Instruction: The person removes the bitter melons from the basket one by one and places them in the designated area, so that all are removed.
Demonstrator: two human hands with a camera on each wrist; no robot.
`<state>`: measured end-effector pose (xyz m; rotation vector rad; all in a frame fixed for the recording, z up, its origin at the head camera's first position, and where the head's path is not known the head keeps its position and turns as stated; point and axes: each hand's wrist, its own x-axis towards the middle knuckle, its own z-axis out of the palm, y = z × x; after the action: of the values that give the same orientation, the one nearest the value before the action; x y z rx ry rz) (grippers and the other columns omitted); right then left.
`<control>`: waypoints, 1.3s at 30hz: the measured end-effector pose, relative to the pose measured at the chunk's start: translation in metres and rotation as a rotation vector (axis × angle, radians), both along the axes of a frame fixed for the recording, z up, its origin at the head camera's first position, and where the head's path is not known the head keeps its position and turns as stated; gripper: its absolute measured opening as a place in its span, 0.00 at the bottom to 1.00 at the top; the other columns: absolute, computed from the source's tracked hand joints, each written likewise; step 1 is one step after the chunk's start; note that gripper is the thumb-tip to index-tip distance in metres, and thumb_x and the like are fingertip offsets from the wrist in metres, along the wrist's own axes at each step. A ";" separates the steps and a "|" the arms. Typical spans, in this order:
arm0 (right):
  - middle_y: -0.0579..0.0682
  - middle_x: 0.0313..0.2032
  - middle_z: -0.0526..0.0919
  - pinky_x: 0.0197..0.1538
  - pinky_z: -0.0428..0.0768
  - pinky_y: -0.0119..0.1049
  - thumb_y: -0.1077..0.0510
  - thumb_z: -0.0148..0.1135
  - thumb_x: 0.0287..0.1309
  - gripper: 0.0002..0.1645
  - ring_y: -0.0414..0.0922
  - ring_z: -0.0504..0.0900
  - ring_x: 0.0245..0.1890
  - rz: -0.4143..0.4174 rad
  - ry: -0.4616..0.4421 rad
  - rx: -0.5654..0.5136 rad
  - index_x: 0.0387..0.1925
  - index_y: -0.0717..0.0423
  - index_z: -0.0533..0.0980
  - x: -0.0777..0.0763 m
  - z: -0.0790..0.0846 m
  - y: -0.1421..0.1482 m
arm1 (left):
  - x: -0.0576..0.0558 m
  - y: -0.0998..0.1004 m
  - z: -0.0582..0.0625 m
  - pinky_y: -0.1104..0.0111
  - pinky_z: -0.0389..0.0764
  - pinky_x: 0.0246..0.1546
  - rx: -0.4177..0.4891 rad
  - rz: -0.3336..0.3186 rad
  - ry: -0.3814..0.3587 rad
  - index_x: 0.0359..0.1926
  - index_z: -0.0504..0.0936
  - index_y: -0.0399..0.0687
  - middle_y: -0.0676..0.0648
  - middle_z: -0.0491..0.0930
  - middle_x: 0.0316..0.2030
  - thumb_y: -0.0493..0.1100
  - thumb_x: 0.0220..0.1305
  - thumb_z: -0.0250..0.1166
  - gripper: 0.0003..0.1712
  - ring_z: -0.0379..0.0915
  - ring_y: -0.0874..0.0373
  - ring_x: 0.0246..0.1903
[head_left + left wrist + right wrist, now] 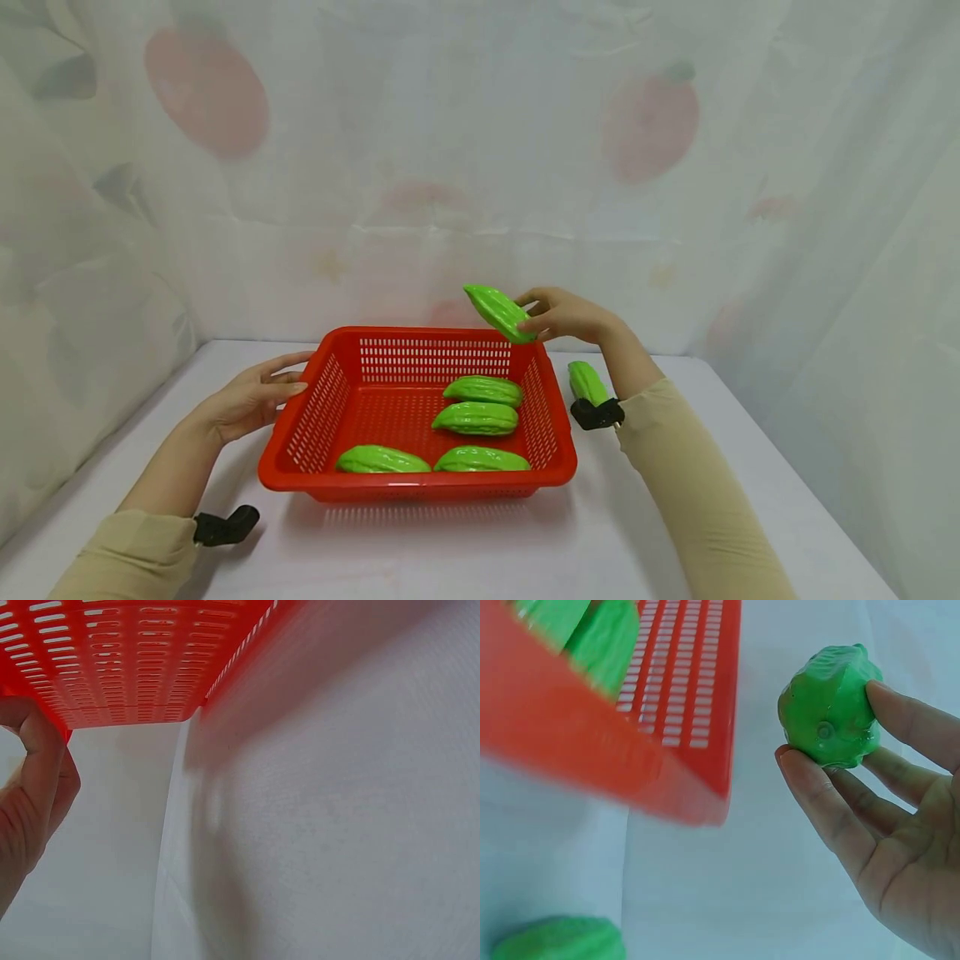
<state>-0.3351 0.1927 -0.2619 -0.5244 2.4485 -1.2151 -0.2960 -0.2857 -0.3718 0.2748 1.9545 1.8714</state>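
Observation:
My right hand (pixel 562 315) pinches the blunt end of a green, ribbed bitter melon (pixel 497 310) between thumb and fingers. It is held above the back right corner of a red plastic basket (pixel 417 480), its pointed tip up and to the left. In the right wrist view, the blunt end of the held melon (pixel 829 712) faces the camera. At the basket's left rim, my left hand (pixel 251 398) grips the edge; its curled fingers (pixel 41 746) show against the slotted wall in the left wrist view. Several bitter melons lie in the basket, two stacked front to back at the right (pixel 480 418) and two along the front.
Another bitter melon (pixel 587 382) lies on the white table (pixel 637 517), right of the basket and partly behind my right wrist's black camera mount (pixel 597 413). A second black mount (pixel 227 527) sits at my left wrist. A pale printed curtain (pixel 450 167) encloses the back and sides.

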 end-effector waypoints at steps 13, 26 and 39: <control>0.62 0.62 0.73 0.64 0.78 0.50 0.57 0.58 0.67 0.34 0.49 0.80 0.56 -0.097 -0.001 -0.016 0.70 0.59 0.60 0.006 -0.013 0.055 | 0.000 -0.002 0.002 0.65 0.86 0.47 0.033 -0.026 0.010 0.71 0.58 0.60 0.59 0.80 0.47 0.40 0.74 0.53 0.28 0.80 0.64 0.45; 0.68 0.65 0.68 0.64 0.78 0.48 0.56 0.57 0.68 0.36 0.49 0.79 0.56 -0.188 -0.011 0.009 0.71 0.66 0.56 0.018 -0.033 0.093 | -0.001 -0.004 0.001 0.66 0.86 0.47 0.048 -0.019 0.007 0.71 0.57 0.59 0.59 0.81 0.47 0.40 0.74 0.53 0.29 0.81 0.64 0.45; 0.71 0.67 0.64 0.61 0.81 0.42 0.54 0.56 0.69 0.41 0.39 0.82 0.48 -0.275 -0.065 0.010 0.73 0.70 0.51 0.028 -0.057 0.126 | 0.000 -0.003 0.001 0.65 0.86 0.47 0.025 -0.008 0.003 0.71 0.58 0.60 0.60 0.82 0.46 0.40 0.74 0.53 0.29 0.81 0.64 0.44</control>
<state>-0.3071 0.3187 -0.3188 -0.1438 2.5302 -1.2990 -0.2959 -0.2882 -0.3712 0.2927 1.9303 1.8919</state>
